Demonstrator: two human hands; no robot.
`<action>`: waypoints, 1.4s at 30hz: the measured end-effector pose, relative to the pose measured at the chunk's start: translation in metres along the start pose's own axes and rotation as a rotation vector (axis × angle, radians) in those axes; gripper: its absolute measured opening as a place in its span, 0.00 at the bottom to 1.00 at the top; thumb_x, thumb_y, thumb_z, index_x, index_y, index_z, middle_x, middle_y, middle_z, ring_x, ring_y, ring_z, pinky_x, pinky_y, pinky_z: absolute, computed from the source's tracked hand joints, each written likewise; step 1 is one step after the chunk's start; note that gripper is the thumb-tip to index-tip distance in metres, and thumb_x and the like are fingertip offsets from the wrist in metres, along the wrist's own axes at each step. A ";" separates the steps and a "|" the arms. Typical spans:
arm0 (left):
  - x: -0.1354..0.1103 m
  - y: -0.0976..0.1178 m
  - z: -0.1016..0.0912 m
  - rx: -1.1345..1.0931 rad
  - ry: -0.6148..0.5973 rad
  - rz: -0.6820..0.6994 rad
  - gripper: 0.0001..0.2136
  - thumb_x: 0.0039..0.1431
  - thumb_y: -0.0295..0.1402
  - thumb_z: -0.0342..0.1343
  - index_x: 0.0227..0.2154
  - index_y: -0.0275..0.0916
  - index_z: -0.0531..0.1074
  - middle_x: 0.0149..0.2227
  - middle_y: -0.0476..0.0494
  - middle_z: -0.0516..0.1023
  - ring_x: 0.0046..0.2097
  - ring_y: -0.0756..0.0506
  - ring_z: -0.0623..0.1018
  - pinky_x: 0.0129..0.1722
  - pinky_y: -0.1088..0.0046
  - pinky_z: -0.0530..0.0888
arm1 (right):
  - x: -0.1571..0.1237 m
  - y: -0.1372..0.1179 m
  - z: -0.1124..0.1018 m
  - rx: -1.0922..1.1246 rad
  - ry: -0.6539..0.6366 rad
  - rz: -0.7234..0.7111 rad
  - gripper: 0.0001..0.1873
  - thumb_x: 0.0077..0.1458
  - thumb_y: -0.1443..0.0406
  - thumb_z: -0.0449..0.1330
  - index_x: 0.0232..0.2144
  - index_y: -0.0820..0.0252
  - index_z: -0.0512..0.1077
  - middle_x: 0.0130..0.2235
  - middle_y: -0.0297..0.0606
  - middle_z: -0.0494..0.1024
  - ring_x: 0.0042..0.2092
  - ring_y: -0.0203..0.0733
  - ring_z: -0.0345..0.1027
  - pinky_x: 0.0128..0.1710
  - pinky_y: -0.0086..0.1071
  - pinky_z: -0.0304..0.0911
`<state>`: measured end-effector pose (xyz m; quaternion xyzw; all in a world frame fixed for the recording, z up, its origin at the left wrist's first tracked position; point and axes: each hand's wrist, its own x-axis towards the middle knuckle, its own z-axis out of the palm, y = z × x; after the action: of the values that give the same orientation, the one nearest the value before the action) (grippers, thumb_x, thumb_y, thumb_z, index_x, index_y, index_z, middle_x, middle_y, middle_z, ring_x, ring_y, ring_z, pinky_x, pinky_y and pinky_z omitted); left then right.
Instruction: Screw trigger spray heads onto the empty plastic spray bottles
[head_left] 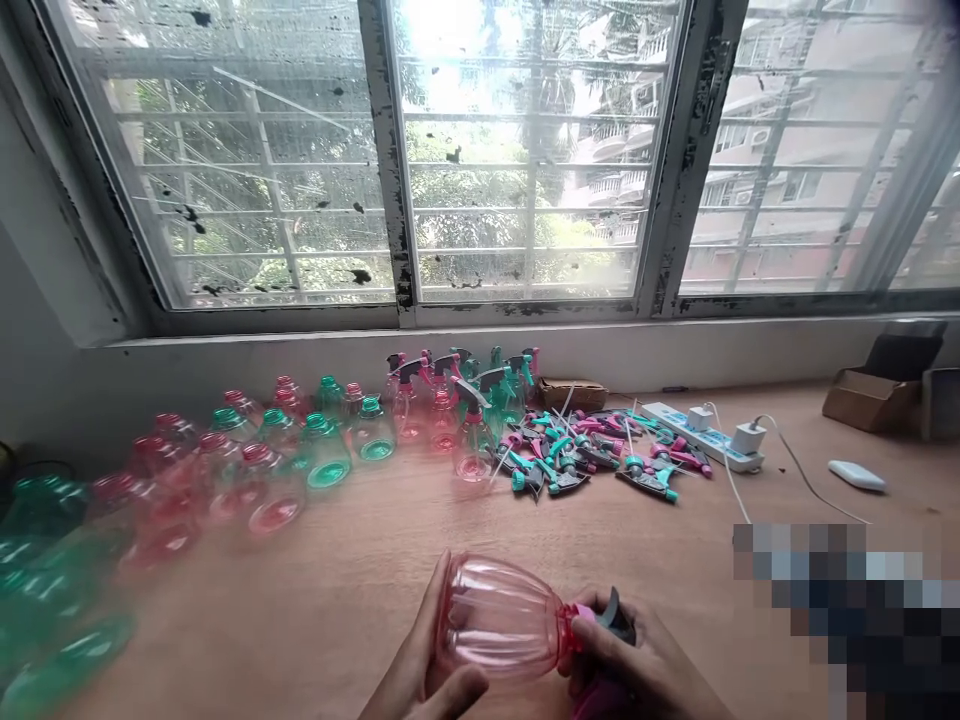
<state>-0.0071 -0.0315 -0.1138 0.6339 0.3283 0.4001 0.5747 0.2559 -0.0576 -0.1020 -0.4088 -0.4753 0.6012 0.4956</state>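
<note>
A clear pink spray bottle (502,615) lies sideways between my two hands, above the near part of the table. My left hand (431,660) is wrapped around its base, thumb along the lower side. At the neck, my right hand (611,645) grips the pink collar of a spray trigger head (616,612) with a dark grey lever. The trigger head sits against the bottle's mouth; how tightly it is screwed on cannot be made out. My right fingers hide part of the head.
Pink and green bottles without heads (274,490) stand at the left. Bottles with trigger heads (472,440) stand at the back middle. Beside them lies a pile of loose trigger heads (570,450). Farther right are a power strip (705,437), a white device (856,475) and a cardboard box (870,395).
</note>
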 end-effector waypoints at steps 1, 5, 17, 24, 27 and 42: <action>0.000 0.000 -0.001 -0.012 -0.001 0.007 0.43 0.60 0.50 0.58 0.71 0.43 0.43 0.75 0.42 0.44 0.74 0.34 0.50 0.72 0.54 0.46 | 0.000 0.000 0.000 0.007 0.004 0.014 0.22 0.52 0.48 0.68 0.29 0.63 0.74 0.24 0.37 0.82 0.25 0.41 0.75 0.27 0.32 0.67; -0.001 0.010 0.000 0.017 0.026 -0.005 0.39 0.61 0.47 0.59 0.70 0.45 0.48 0.75 0.42 0.47 0.72 0.34 0.56 0.71 0.52 0.51 | 0.000 0.001 0.001 0.014 0.043 0.039 0.23 0.49 0.47 0.69 0.28 0.61 0.73 0.21 0.32 0.79 0.24 0.41 0.73 0.26 0.31 0.66; 0.001 0.005 0.001 0.071 0.038 0.066 0.45 0.57 0.44 0.65 0.71 0.49 0.44 0.74 0.42 0.49 0.73 0.34 0.51 0.72 0.53 0.51 | 0.003 0.007 0.000 0.041 0.032 0.012 0.22 0.50 0.47 0.68 0.27 0.61 0.72 0.20 0.32 0.79 0.23 0.40 0.73 0.25 0.31 0.64; 0.001 0.010 0.003 -0.021 0.039 -0.020 0.40 0.58 0.45 0.63 0.69 0.48 0.52 0.73 0.42 0.53 0.73 0.36 0.55 0.72 0.54 0.49 | 0.004 0.009 -0.002 0.048 0.024 -0.005 0.21 0.52 0.48 0.68 0.27 0.61 0.72 0.20 0.32 0.79 0.23 0.39 0.73 0.25 0.31 0.65; 0.001 0.005 0.003 0.028 0.071 0.025 0.40 0.57 0.42 0.65 0.69 0.54 0.52 0.73 0.45 0.55 0.72 0.37 0.57 0.72 0.56 0.51 | 0.004 0.008 -0.002 0.028 0.032 -0.023 0.21 0.54 0.49 0.67 0.28 0.61 0.73 0.21 0.33 0.80 0.23 0.40 0.74 0.25 0.31 0.65; 0.002 0.011 0.005 -0.014 0.085 0.014 0.34 0.59 0.43 0.64 0.66 0.56 0.58 0.72 0.49 0.57 0.71 0.36 0.60 0.69 0.58 0.60 | 0.003 0.007 -0.003 0.070 0.019 -0.011 0.21 0.54 0.49 0.67 0.29 0.62 0.72 0.24 0.36 0.82 0.24 0.39 0.75 0.25 0.30 0.65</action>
<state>-0.0025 -0.0334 -0.1028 0.6147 0.3453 0.4328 0.5618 0.2572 -0.0541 -0.1098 -0.3942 -0.4516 0.6107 0.5173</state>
